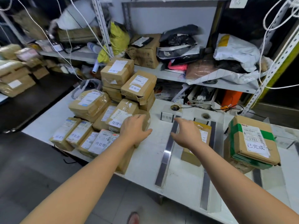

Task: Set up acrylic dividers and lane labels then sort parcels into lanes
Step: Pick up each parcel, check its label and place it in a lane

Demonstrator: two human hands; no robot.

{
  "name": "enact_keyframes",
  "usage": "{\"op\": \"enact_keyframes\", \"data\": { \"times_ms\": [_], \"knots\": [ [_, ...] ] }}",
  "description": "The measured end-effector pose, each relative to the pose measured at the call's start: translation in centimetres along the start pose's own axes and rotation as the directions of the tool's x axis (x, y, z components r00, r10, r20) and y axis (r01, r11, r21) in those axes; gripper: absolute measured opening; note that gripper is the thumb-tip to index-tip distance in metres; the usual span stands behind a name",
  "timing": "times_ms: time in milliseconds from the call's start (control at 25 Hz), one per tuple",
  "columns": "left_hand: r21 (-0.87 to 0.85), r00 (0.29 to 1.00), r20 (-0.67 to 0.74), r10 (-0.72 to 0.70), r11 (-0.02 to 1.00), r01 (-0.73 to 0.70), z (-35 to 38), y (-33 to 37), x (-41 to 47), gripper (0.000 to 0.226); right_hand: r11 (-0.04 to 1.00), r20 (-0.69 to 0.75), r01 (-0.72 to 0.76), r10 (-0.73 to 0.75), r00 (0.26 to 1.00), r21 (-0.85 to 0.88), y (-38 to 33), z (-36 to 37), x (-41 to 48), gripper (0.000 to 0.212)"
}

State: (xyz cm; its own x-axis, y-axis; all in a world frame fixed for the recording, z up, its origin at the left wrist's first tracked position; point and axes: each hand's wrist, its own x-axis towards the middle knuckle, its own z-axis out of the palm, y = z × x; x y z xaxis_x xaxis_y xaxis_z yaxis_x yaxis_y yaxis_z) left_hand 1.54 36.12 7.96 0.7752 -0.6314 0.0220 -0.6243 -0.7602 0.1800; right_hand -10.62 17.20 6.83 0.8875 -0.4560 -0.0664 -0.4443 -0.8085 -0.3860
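Parcels (90, 102) crowd the counter's (145, 167) left end, where the left grip (134, 130) rests spread on one. The right grip (187, 133), fingers spread, hangs over a boxed parcel (191, 157) between two acrylic dividers (167, 151).

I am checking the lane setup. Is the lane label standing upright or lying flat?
Upright. The label stands on the table on its lower edge, with its printed face turned toward the camera.
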Motion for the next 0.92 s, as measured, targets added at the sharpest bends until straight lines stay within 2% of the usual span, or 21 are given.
{"op": "enact_keyframes", "data": {
  "times_ms": [320, 440, 640, 720, 800, 920],
  "knots": [
    [-0.001, 0.998, 0.014, -0.064, 0.998, 0.064, -1.2, -11.9, 0.7, 0.074, 0.999, 0.041, 0.007, -0.006, 0.999, -0.036, -8.9, 3.8, 3.2, 0.066],
    [-0.065, 0.995, 0.061, -0.082, 0.994, 0.086, -1.2, -17.4, 1.9, 0.068, 0.999, 0.045, -0.043, 0.043, 0.998, -0.002, -12.9, 5.9, 4.9, 0.061],
    [-0.179, 0.986, 0.155, -0.061, 0.980, 0.089, -0.6, -24.6, 4.9, 0.079, 0.980, 0.051, -0.150, 0.145, 0.988, 0.130, -18.1, 9.7, 8.0, 0.062],
    [-0.318, 0.975, 0.218, -0.043, 0.941, 0.113, 0.2, -25.9, 5.9, 0.079, 0.955, 0.062, -0.218, 0.210, 0.976, 0.202, -19.5, 11.0, 8.7, 0.064],
    [-0.484, 0.966, 0.256, -0.036, 0.860, 0.161, 1.4, -26.4, 6.8, 0.078, 0.915, 0.096, -0.286, 0.270, 0.958, 0.283, -20.5, 12.0, 9.1, 0.065],
    [-0.659, 0.933, 0.355, -0.051, 0.695, 0.288, 3.0, -25.8, 7.9, 0.080, 0.779, 0.157, -0.429, 0.404, 0.901, 0.457, -21.4, 13.5, 9.9, 0.069]
  ]
}}
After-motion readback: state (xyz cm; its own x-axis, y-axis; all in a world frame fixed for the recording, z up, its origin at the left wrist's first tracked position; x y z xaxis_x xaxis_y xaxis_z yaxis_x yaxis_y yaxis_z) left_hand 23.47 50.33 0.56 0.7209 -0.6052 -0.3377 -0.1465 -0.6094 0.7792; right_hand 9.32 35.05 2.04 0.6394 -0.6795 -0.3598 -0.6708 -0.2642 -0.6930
